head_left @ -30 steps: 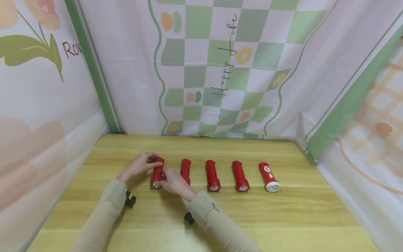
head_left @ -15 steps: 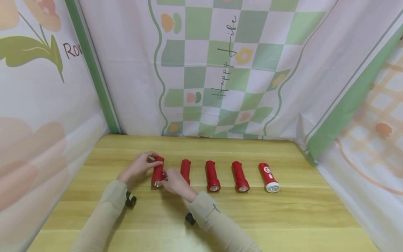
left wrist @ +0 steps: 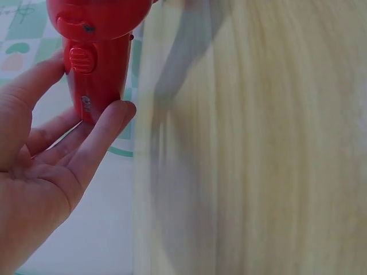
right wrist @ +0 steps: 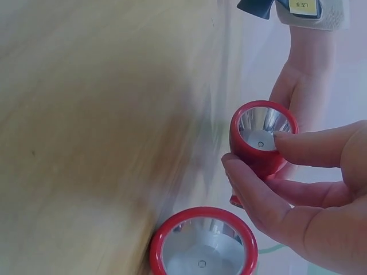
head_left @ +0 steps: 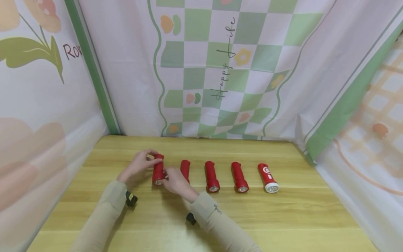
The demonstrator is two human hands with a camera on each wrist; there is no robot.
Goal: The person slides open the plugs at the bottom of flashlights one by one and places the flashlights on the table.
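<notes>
Here, both hands met on the leftmost flashlight (head_left: 158, 170) in a row of five red ones on the wooden table (head_left: 283, 217). The left hand (head_left: 139, 167) came in from about nine o'clock of it and pinched its tail end between thumb and fingers; the left wrist view showed those fingers (left wrist: 97, 143) curled against the red barrel just below the switch. The right hand (head_left: 175, 182) closed in from roughly four o'clock, its fingertips (right wrist: 298, 143) pinching the rim of the reflector head, as the right wrist view showed. So neither hand was free: each grasped one end of the same flashlight.

The flashlight's long axis ran from twelve to six o'clock, tail toward the curtain (head_left: 220, 70), lens toward the person. It looked raised a little off the table, though I could not tell for certain.

Just beside it at three o'clock lay the second flashlight (head_left: 185, 169), partly behind the right hand and close enough to be knocked by any sideways swing. The third (head_left: 211, 176), fourth (head_left: 239, 176) and fifth flashlight (head_left: 268, 177) lay farther along at three o'clock, parallel and apart from one another.
</notes>
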